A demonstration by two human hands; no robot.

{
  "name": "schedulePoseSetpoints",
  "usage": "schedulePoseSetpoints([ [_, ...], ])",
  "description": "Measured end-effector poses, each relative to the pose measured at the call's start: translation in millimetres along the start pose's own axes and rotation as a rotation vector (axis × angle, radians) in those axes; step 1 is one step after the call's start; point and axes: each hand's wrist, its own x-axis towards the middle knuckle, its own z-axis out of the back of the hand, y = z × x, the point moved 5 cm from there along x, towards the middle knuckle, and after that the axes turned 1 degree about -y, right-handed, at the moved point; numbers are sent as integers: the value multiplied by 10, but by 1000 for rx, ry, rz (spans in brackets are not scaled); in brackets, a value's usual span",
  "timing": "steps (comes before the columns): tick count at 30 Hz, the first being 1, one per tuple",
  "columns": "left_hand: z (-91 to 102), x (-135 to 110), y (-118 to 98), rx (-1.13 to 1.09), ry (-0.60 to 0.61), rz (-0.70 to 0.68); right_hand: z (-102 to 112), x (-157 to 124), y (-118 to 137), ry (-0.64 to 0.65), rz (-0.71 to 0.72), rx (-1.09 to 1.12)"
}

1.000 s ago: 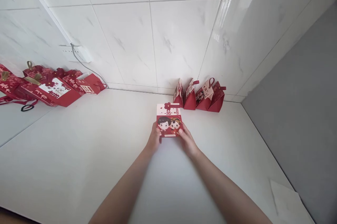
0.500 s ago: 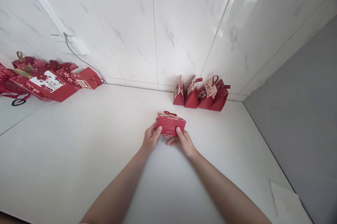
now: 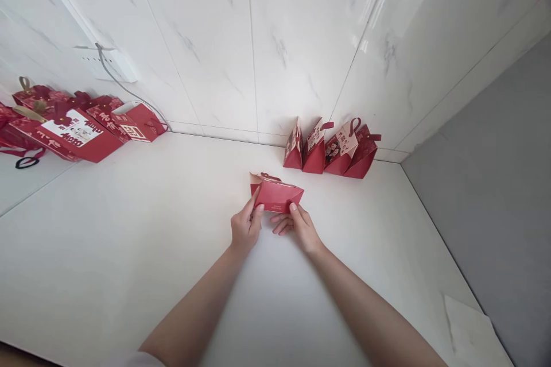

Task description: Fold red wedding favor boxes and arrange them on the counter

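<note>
Between my hands is a small red paper gift box (image 3: 278, 194), its plain red face with small print turned toward me. A dark red ribbon loop (image 3: 271, 177) shows along its top edge. My left hand (image 3: 247, 224) grips the box's left end, the thumb at the lower corner and the index finger up along the side, where a flap stands out. At the lower right corner my right hand (image 3: 301, 227) pinches the box with the thumb on the front, while its other fingers curl beneath. The far side of the box is hidden.
A row of folded red gift boxes (image 3: 314, 151) with ribbon loops stands against the tiled wall (image 3: 215, 39). More red boxes (image 3: 103, 146) are piled at the left, below a wall socket (image 3: 107, 64) with a grey cable. The white table (image 3: 150, 229) meets a grey panel (image 3: 486, 172) at the right.
The left end of the box has opened out into a flap, and my left index finger has moved up along that side. The box has shifted slightly away from me.
</note>
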Motion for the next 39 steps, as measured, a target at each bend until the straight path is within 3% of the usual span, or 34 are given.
schedulePoseSetpoints([
  [4,28,91,128,-33,-27,106,37,-30,42,-117,137,-140],
  [7,-42,157,262,-281,42,195,82,-100,164,-249,370,-350],
  [10,-139,181,312,-460,151,243,36,-197,278,-276,592,-570],
  [14,-152,164,338,-469,160,318,-24,-285,324,-309,739,-648],
  [19,-203,135,154,-611,482,169,-74,-284,293,-252,731,-663],
  [21,-202,138,116,-644,545,140,-89,-261,285,-220,719,-697],
  [25,-219,167,237,-708,531,197,-71,-146,222,-156,569,-683],
  [30,-244,183,441,-886,528,396,-25,-46,132,-102,344,-547],
  [39,-180,197,267,-1076,626,417,-21,-104,149,-117,345,-409],
])
